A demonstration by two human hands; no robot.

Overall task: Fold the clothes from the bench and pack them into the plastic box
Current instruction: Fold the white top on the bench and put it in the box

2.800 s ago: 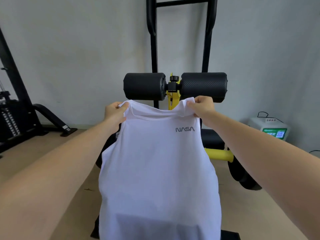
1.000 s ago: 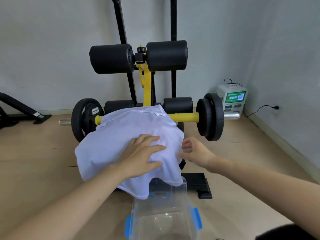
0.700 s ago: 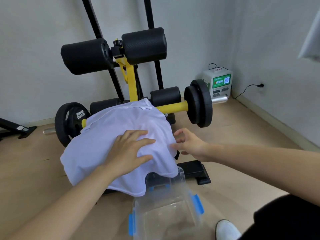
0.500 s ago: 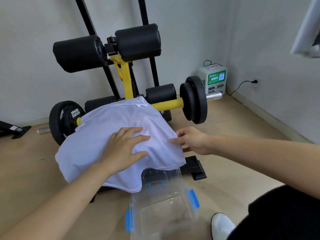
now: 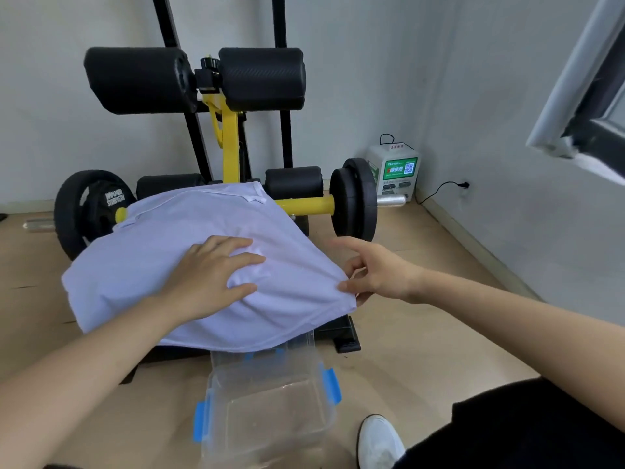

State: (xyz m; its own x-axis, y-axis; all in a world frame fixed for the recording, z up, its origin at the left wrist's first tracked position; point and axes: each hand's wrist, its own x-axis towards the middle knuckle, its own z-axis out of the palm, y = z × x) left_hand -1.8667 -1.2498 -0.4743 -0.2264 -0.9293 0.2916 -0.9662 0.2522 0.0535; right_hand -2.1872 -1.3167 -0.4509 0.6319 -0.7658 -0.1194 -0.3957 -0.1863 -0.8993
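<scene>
A white tank top point(image 5: 142, 258) lies spread over the black bench, covering its pad. My left hand point(image 5: 213, 272) rests flat on the middle of the shirt, fingers apart, pressing it down. My right hand point(image 5: 375, 272) pinches the shirt's right edge between thumb and fingers and holds it stretched outward. A clear plastic box point(image 5: 267, 401) with blue latches stands open on the floor just in front of the bench, partly under the shirt's hanging hem.
Behind the shirt stand the bench's yellow post point(image 5: 230, 147) and black roller pads point(image 5: 260, 79). Weight plates point(image 5: 355, 198) sit at both ends of the yellow bar. A white charging unit point(image 5: 395, 170) stands in the corner. My white shoe point(image 5: 378, 441) is near the box.
The shirt went from held up by its shoulders to lying on the bench. In the last second my right hand took hold of its right edge and pulled it outward.
</scene>
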